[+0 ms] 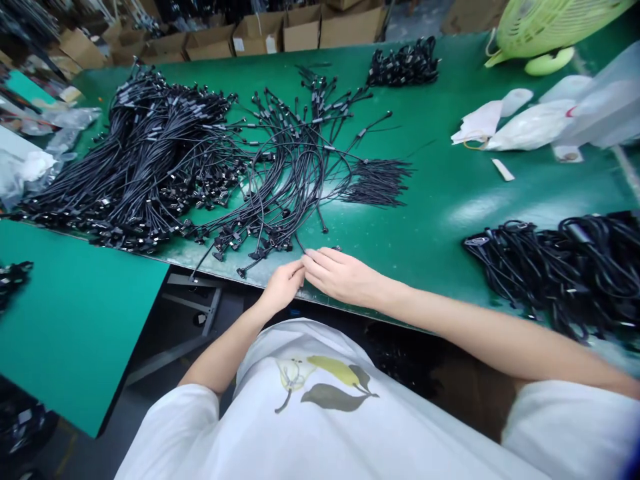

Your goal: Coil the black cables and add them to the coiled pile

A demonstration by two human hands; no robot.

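My left hand [283, 287] and my right hand [340, 277] meet at the front edge of a green workbench mat [425, 200], fingertips nearly touching. A thin black cable [299, 243] runs down to those fingertips, but I cannot tell whether either hand grips it. Just beyond them lies a fanned spread of black cables [295, 160] with small connectors. A denser mass of similar cables [150, 160] fills the left of the mat.
Coiled black cables [550, 267] lie at the right, and a smaller bunch [404, 63] at the back. White plastic bags [530, 127] and a green fan [545, 27] sit back right. Cardboard boxes [260, 33] stand beyond the bench. A lower green table [70, 320] is at the left.
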